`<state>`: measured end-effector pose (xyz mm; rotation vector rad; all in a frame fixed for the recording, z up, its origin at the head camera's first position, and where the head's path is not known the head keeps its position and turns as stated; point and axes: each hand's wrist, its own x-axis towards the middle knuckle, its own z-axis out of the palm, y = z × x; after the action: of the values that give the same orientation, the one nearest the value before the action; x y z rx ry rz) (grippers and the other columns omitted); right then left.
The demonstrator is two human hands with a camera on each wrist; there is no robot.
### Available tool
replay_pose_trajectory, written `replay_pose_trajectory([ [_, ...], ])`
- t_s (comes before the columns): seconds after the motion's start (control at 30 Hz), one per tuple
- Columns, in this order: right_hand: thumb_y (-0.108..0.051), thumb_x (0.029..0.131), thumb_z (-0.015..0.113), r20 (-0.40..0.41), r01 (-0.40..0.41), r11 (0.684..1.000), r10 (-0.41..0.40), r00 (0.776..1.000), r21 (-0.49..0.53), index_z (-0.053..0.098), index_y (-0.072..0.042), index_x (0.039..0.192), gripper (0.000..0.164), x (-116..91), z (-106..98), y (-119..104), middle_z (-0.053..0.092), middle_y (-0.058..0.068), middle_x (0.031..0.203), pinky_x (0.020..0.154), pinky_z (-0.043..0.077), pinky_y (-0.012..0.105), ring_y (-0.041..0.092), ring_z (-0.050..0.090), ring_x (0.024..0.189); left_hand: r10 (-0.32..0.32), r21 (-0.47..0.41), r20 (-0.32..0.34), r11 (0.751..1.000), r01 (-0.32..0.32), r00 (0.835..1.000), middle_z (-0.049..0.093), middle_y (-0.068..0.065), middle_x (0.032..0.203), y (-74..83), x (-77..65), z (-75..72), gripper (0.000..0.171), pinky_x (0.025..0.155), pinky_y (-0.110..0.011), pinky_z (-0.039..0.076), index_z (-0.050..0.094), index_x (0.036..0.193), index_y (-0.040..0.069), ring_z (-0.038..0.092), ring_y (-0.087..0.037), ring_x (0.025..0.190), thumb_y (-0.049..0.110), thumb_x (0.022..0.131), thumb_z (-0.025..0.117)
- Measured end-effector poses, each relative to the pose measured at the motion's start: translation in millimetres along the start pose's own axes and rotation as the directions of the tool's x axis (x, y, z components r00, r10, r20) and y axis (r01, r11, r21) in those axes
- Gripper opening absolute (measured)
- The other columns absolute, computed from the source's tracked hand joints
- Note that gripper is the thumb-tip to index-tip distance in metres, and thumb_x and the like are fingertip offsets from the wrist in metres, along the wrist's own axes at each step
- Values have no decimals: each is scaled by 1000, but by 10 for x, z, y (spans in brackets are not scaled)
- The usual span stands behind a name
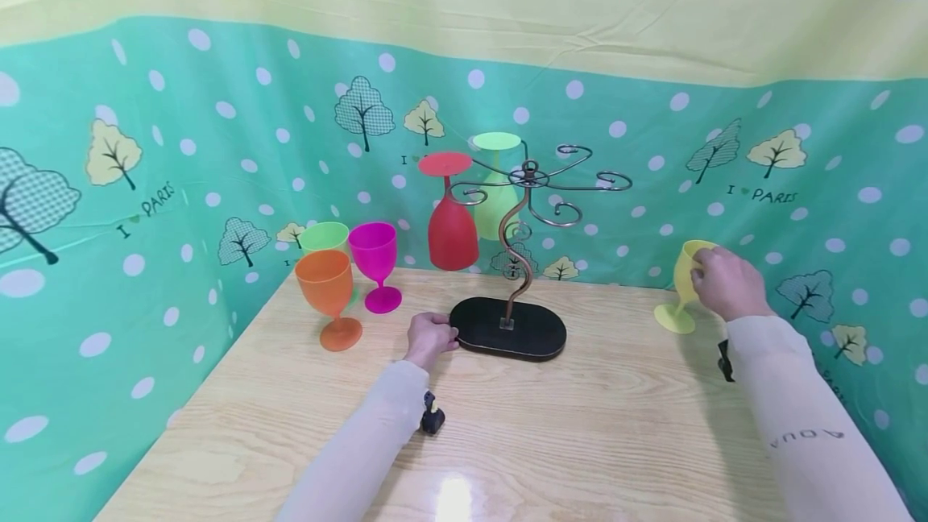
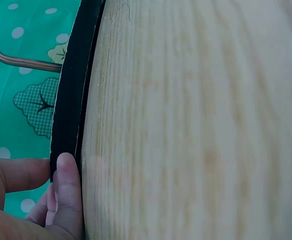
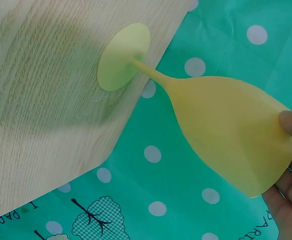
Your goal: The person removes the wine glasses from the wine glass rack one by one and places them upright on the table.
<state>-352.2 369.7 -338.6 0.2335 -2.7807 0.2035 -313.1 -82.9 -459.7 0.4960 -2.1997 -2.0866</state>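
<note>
My right hand (image 1: 727, 280) holds a yellow plastic goblet (image 3: 226, 125) near its rim, thumb on the outer wall and fingers round the other side. The goblet is upright at the table's right back, its foot at the tabletop. With my left hand (image 1: 431, 337) I pinch the left end of the black oval base (image 1: 536, 330) of a wine glass rack; the left wrist view shows the thumb and fingers at the base's edge (image 2: 70, 100). A red goblet (image 1: 453, 228) and a pale green goblet (image 1: 493, 196) hang upside down from the rack's curled wire arms (image 1: 580, 185).
Left of the rack stand an orange goblet (image 1: 324, 284), a magenta goblet (image 1: 375, 252) and a green goblet (image 1: 319, 237) partly hidden behind the orange one. A teal dotted cloth (image 1: 246, 119) borders the wooden table (image 1: 580, 425) at the back and both sides.
</note>
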Motion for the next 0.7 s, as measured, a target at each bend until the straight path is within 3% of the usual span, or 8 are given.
replay_pose_trajectory([
  [0.17, -16, 94, 51, -7, -14, 1000, 14, 1000, 25, 50, 8, 125, 39, -6, -19, -83, 48, 30, 116, 75, 44, 60, 45, 48, 96, -2, 4, 2, 1000, 2, 1000, 61, -25, 97, 2, 2, 1, 31, 62, -32, 58, 59, 108, -12, 67, -19, 58, -11, 77, 65],
  [0.27, -17, 94, 50, -45, 9, 999, -7, 999, 42, 51, 8, 123, 38, 0, -15, -173, 46, 29, 118, 80, 43, 62, 47, 45, 104, 1, 7, -1, 1000, -1, 1000, 60, -25, 97, -3, 6, -3, 31, 61, -31, 58, 59, 108, -13, 67, -20, 58, -11, 78, 65],
  [0.4, -17, 93, 52, -87, 57, 997, -52, 995, 57, 55, 8, 117, 34, 2, 31, -306, 48, 27, 115, 83, 43, 60, 44, 45, 104, -5, 8, -4, 1000, 5, 1000, 61, -26, 99, -12, 6, -9, 31, 62, -31, 58, 59, 108, -12, 67, -20, 59, -10, 78, 64],
  [0.7, -19, 93, 56, -62, 83, 978, -72, 995, 191, 60, 7, 109, 31, -110, 181, -639, 52, 25, 111, 80, 45, 58, 42, 51, 101, 2, 10, -6, 1000, -2, 1000, 60, -26, 100, -8, -6, -8, 31, 62, -31, 58, 59, 108, -12, 67, -19, 58, -10, 78, 65],
])
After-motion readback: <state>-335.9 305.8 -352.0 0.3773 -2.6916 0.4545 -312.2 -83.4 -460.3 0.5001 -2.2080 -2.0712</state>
